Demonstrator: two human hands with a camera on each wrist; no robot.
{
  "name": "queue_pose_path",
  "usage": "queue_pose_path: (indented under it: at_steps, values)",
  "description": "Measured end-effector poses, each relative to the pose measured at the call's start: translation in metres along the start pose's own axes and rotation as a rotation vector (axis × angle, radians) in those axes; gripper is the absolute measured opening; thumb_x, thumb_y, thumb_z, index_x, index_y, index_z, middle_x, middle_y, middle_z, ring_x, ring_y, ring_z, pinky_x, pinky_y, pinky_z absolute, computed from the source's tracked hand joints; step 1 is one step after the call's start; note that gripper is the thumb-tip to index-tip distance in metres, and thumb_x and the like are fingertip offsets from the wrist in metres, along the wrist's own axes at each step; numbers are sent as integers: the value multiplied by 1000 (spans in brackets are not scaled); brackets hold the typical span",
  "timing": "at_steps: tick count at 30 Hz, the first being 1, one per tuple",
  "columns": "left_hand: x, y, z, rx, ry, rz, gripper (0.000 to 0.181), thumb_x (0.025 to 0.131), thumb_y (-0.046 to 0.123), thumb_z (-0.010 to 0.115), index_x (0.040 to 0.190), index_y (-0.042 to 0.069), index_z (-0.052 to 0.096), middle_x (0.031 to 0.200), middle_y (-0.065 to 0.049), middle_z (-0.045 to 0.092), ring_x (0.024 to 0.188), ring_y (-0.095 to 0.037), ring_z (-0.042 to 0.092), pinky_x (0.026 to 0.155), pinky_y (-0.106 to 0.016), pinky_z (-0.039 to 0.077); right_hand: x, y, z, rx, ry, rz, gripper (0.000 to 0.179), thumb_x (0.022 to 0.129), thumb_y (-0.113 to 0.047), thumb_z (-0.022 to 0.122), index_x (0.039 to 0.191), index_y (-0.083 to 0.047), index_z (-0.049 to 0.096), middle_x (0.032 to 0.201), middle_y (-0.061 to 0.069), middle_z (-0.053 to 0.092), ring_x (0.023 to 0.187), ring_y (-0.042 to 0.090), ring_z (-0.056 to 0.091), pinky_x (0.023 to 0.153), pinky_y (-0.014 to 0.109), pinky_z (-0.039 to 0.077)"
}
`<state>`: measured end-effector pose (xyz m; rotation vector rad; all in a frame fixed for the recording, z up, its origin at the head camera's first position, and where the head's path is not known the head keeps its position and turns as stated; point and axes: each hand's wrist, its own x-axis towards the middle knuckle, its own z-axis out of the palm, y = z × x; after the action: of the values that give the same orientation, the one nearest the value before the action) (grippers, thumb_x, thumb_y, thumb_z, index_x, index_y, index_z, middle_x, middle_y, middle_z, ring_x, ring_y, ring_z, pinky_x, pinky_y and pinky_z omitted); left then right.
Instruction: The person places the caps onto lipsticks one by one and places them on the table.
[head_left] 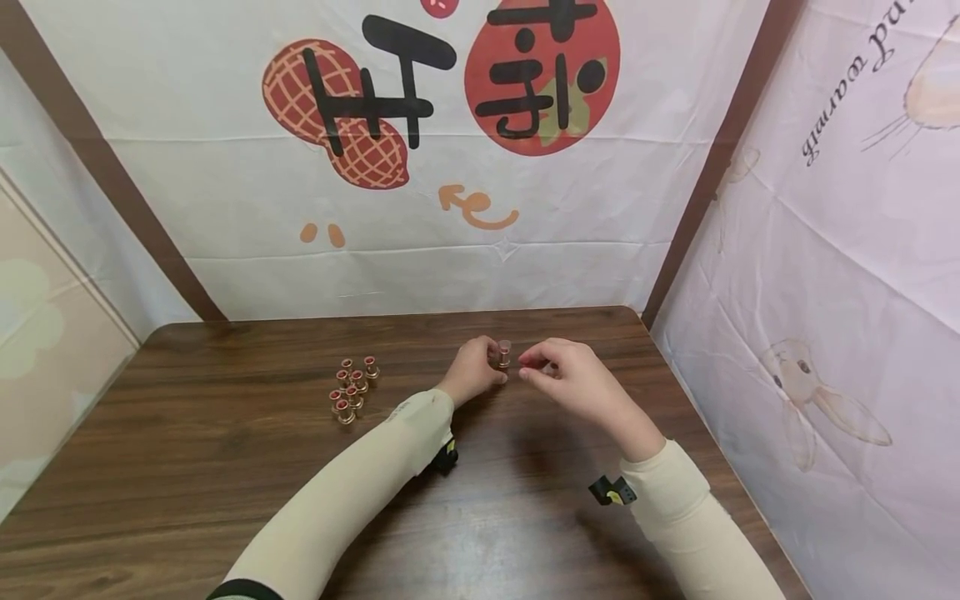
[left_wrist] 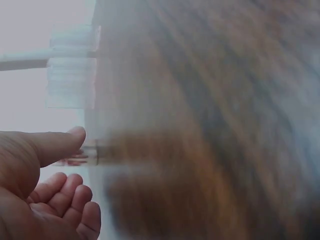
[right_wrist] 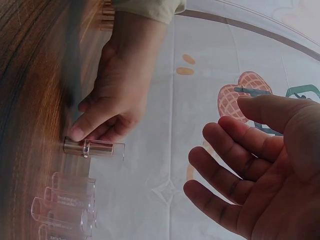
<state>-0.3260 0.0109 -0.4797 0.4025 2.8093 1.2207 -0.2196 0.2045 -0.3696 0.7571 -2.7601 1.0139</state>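
Near the table's back edge my left hand point(head_left: 474, 367) grips the gold base of a lipstick point(head_left: 504, 356). That lipstick point(right_wrist: 92, 148) stands upright with a clear cap over its top, my left thumb lying against its base in the right wrist view. My right hand point(head_left: 573, 379) is raised just to the right of it. Its fingers point(right_wrist: 220, 172) are loosely bent, with nothing between them and the thumb. Several clear caps point(right_wrist: 62, 212) stand beside the lipstick in the right wrist view; my right hand covers that spot in the head view.
A group of several uncapped lipsticks point(head_left: 352, 387) with gold bases and red tops stands on the left part of the brown wooden table point(head_left: 225, 483). Behind the table hangs a printed white cloth point(head_left: 420, 275), and another cloth point(head_left: 750, 333) runs along the right side.
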Motion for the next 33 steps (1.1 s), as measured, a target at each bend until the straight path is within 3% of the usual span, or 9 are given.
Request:
queue_pose_path:
  at_steps: [9,19,23,28,33]
  values:
    - [-24,5,-33,91,10,32,60,84,17,85,134,0,57,130,-16,62,117,-30,59,101,-45,50,-2,-1,-2,-15,2,2,16,97,-25,72,111,-17,74,104,-6,71,95,9,66,88,40,57]
    - [-78,15,-68,127,-13,170,61,86,20,85,137,3,57,129,-13,64,118,-27,60,101,-44,50,-3,3,-1,-4,-14,36,16,97,-25,72,110,-17,74,103,-6,70,94,12,65,86,43,58]
    - [-97,17,-83,124,10,206,60,84,20,86,136,6,59,129,-11,64,117,-26,61,102,-44,49,-3,3,-1,-10,-13,34,15,97,-25,72,109,-17,74,102,-6,70,92,11,65,82,41,58]
    - [-118,13,-106,115,46,254,55,84,19,85,132,6,62,126,-9,65,116,-27,61,101,-46,49,-4,8,-2,-36,0,48,15,96,-24,73,108,-16,74,103,-6,71,93,12,66,84,41,57]
    - [-139,-1,-132,123,92,265,48,85,16,85,128,8,65,124,-9,66,116,-29,61,100,-50,48,-9,20,-6,-45,3,88,19,96,-23,73,112,-14,74,106,-3,71,95,14,65,87,44,56]
